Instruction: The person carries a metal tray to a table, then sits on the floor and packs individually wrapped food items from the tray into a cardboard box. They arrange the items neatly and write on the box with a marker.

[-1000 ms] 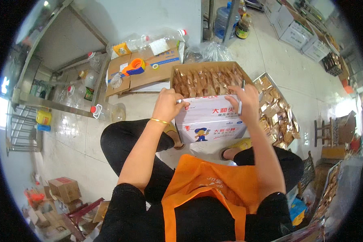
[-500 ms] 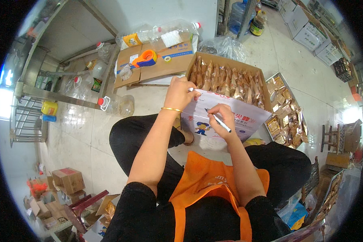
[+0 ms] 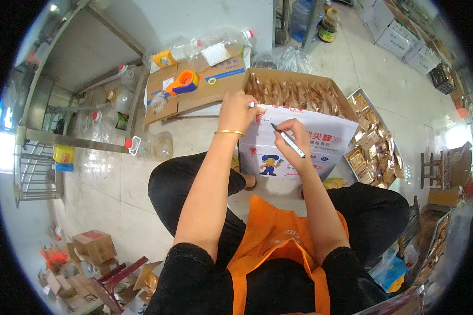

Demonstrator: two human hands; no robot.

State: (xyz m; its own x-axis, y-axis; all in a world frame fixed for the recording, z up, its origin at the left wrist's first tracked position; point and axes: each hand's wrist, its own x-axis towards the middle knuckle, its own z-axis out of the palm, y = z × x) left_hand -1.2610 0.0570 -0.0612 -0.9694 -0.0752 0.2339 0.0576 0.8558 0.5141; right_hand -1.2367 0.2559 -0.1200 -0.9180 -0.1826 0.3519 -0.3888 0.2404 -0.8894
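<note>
Clamping a black marker, the right hand has stayed on the white box flap; left hand still grips its edge.

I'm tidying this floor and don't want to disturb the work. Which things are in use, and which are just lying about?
In use:
right hand holding marker
left hand steadying box flap
carton of packets

Lying about:
tape dispenser
plastic bottles
tray of packets
</note>
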